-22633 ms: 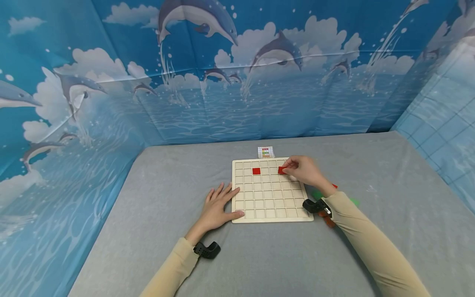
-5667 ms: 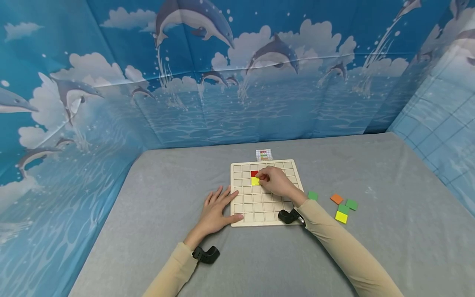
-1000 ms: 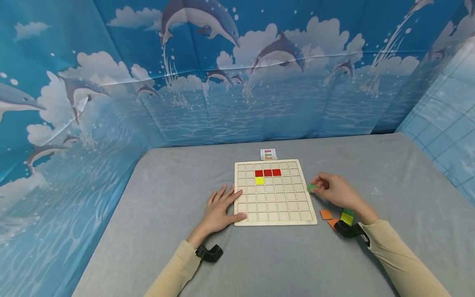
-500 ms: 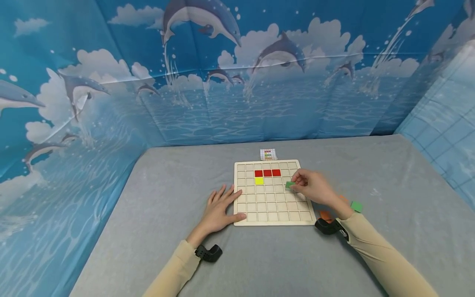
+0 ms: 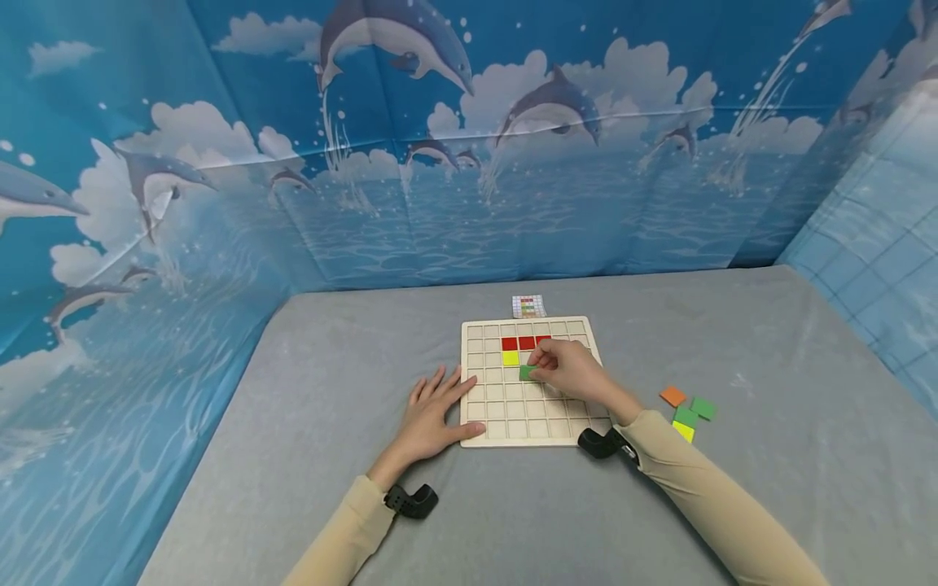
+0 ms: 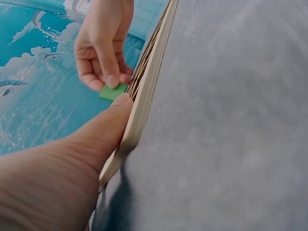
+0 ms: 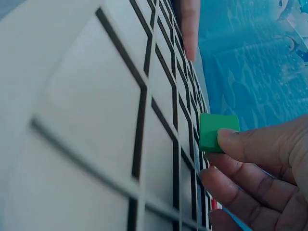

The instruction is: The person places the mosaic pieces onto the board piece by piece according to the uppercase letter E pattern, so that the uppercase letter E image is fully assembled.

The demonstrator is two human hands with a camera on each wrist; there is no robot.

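A wooden grid board (image 5: 506, 411) lies on the grey table. Three red tiles (image 5: 526, 343) fill a row near its far side, the rightmost partly behind my right hand. Below the leftmost red one sits a yellow tile (image 5: 510, 358). My right hand (image 5: 575, 370) pinches a green tile (image 5: 527, 373) between thumb and fingers, close over the board's middle; the right wrist view shows the thumb on the green tile (image 7: 211, 132). My left hand (image 5: 428, 415) rests at the board's left edge with fingers spread, its thumb (image 6: 113, 118) on the rim.
Right of the board lie an orange tile (image 5: 672, 396), two green tiles (image 5: 703, 408) and a yellow tile (image 5: 683, 430), loose on the table. A small card with a coloured grid pattern (image 5: 528, 306) lies behind the board. A dolphin-print cloth (image 5: 410, 220) hangs behind the table.
My right hand has picked up the green tile beside the board and carried it left over the grid. Earlier, red and yellow tiles were set on the board. My left hand stays put.
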